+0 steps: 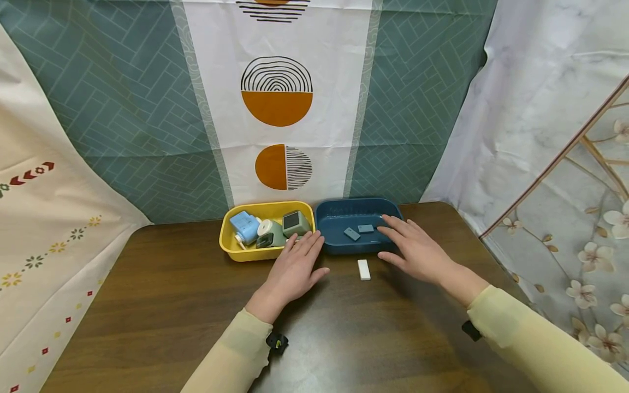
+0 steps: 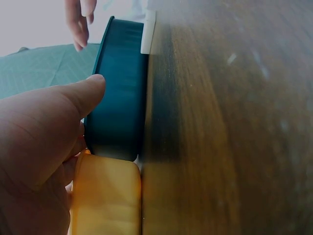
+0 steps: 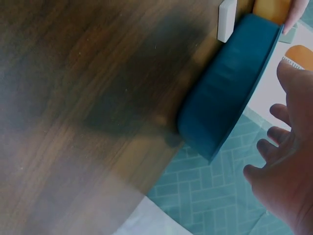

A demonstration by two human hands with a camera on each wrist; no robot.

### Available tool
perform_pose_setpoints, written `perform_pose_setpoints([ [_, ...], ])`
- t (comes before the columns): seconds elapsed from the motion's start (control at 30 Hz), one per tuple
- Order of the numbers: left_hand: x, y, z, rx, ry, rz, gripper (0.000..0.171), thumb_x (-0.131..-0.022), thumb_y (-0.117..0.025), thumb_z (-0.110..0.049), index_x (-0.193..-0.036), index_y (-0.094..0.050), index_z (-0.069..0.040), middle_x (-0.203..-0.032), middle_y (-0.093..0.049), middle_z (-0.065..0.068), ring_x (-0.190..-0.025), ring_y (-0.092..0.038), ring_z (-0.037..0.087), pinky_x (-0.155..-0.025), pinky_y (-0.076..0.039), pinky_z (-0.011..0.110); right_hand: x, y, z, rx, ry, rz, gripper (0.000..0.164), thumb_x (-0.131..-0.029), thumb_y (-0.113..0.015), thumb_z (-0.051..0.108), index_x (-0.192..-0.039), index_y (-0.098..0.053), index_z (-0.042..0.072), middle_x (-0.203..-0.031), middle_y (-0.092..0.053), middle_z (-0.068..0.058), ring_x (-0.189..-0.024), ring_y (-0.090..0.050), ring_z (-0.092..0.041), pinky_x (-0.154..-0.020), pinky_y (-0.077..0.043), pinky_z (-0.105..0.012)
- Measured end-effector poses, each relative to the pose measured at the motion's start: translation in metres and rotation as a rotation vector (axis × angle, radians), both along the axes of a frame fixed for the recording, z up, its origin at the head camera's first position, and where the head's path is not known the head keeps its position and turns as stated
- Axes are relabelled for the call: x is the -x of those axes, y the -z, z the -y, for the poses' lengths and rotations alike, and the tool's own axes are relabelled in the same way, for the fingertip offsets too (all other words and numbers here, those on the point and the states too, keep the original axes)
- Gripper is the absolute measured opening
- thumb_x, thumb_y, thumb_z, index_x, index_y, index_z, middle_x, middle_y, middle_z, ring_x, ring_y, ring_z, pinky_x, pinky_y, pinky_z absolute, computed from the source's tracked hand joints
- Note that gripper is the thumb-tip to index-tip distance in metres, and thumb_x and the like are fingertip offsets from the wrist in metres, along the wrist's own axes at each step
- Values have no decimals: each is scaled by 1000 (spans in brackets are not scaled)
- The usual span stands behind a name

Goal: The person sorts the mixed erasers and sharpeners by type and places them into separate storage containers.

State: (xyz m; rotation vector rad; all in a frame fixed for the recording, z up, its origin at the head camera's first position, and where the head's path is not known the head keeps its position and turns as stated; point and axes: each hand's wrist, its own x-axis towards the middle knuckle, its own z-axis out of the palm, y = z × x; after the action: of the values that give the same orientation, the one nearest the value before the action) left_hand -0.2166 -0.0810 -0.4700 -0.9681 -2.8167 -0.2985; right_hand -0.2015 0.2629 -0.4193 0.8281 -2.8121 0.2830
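Observation:
My left hand reaches over the front right corner of a yellow tray, its fingers extended at the rim where this tray meets a dark blue tray. Two small grey-blue blocks lie inside the blue tray. Above that tray's right end hovers my right hand, fingers spread with nothing between them. A white block lies on the table just in front of the blue tray. In the right wrist view, the right hand is apart from the tray's outer wall.
Inside the yellow tray are a light blue bottle-like item, a white roll-like piece and a grey-green box with a dark panel. Both trays stand at the back edge of the brown wooden table, against a hanging patterned cloth.

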Motion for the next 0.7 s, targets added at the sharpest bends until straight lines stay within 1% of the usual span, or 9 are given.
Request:
perform_pose_setpoints([
  [0.17, 1, 1, 0, 1, 3, -13, 79, -111, -63, -53, -172, -38, -8, -179, -33, 12, -167, -27, 28, -137, -9, 50, -5, 4, 1, 5, -15, -19, 67, -105, -78, 38, -157, -59, 1, -173, -41, -22, -159, -39, -43, -128, -28, -68],
  [0.4, 0, 1, 0, 15, -6, -9, 80, -112, -61, -54, -173, -37, -9, -180, -30, 9, -167, -27, 28, -137, -10, 51, -11, 9, 3, -3, -15, 9, 67, -104, -79, 41, -159, -60, 7, -176, -37, -17, -162, -35, -40, -131, -24, -65],
  [0.7, 0, 2, 0, 7, 2, -21, 80, -111, -62, -54, -172, -38, -8, -180, -31, 10, -166, -28, 29, -137, -11, 51, -18, 13, 8, 1, -54, -13, 64, -103, -81, 41, -154, -64, 7, -175, -39, -18, -161, -37, -40, -130, -27, -66],
])
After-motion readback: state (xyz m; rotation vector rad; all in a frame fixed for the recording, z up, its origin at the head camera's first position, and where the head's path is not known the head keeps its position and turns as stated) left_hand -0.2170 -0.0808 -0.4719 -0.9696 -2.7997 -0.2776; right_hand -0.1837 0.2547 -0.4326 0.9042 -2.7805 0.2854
